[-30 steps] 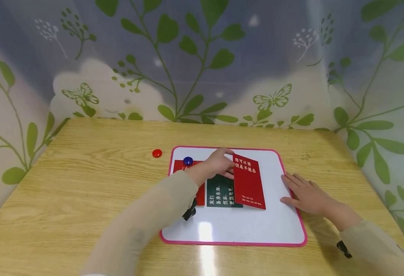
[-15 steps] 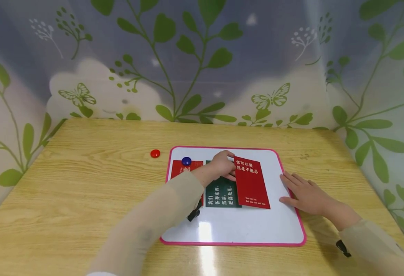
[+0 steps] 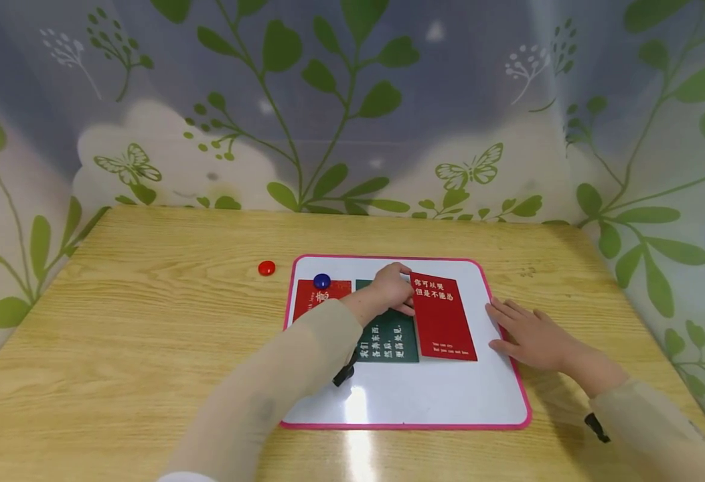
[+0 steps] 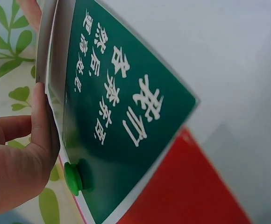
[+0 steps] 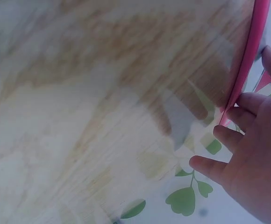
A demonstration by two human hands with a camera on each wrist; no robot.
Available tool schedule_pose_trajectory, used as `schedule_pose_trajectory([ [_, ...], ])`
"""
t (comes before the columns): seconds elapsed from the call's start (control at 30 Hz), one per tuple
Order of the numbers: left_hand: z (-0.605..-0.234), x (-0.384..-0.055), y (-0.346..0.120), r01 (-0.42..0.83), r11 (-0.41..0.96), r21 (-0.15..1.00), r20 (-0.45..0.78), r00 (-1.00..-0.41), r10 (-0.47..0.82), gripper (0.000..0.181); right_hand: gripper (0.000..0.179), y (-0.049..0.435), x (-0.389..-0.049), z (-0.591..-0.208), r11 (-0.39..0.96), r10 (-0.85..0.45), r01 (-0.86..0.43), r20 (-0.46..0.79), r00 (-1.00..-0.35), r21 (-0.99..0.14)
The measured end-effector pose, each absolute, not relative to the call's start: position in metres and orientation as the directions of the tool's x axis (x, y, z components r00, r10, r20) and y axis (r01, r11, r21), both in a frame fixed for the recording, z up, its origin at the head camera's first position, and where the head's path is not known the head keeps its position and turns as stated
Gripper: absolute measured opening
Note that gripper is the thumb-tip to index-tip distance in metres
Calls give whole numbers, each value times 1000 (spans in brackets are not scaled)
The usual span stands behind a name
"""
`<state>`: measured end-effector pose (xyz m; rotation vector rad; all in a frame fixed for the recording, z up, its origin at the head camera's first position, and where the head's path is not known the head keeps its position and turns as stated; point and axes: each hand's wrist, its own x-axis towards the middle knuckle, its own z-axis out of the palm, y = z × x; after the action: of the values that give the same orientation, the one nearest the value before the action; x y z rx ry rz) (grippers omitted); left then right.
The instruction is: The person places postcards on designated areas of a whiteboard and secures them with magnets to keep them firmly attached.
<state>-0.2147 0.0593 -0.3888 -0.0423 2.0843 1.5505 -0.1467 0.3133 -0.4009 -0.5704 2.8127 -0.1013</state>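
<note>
On a pink-rimmed whiteboard (image 3: 412,398), my left hand (image 3: 391,289) pinches the left edge of a red card (image 3: 446,325) with white lettering. That card is tilted, its left side off the board. Partly behind the left hand lies a dark green card (image 3: 388,338), under a green magnet (image 4: 73,178) visible in the left wrist view. Further left is another red card (image 3: 305,301) with a blue magnet (image 3: 322,281) at its top; my sleeve covers part of it. Fingers spread, my right hand (image 3: 529,338) rests on the board's right edge.
A red magnet (image 3: 266,268) lies on the wooden table (image 3: 147,321), left of the board's top corner. Behind the table hangs a curtain (image 3: 340,134) printed with leaves and butterflies.
My left hand has moved slightly right with the red card, whose lower right corner has shifted right and a little up. The right hand stays at the board's edge. The view has shifted slightly.
</note>
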Motion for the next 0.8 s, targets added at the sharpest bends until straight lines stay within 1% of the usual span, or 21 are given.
schedule_pose_trajectory([
  [0.2,-388,-216,62,-335,379,862,-451,-850,274,47,72,315,-148,-397,922,-387,-366,-266,-883,-128],
  [0.3,-384,-217,61,-309,445,840,-458,-845,278,48,72,315,-149,-397,922,-387,-365,-267,-883,-129],
  [0.37,-380,-217,58,-264,509,819,-453,-842,292,49,72,314,-149,-397,921,-390,-368,-265,-882,-131],
  [0.43,-375,-215,54,-206,569,796,-445,-837,319,51,72,314,-148,-397,920,-391,-369,-264,-882,-133],
  [0.53,-368,-214,47,-70,645,761,-396,-838,375,54,72,313,-148,-396,920,-392,-369,-263,-882,-133],
  [0.7,-354,-214,30,149,672,726,-235,-864,446,54,73,312,-148,-395,923,-383,-360,-263,-885,-134],
  [0.8,-350,-216,16,242,695,678,-156,-876,457,53,73,312,-147,-396,925,-380,-356,-262,-887,-135],
])
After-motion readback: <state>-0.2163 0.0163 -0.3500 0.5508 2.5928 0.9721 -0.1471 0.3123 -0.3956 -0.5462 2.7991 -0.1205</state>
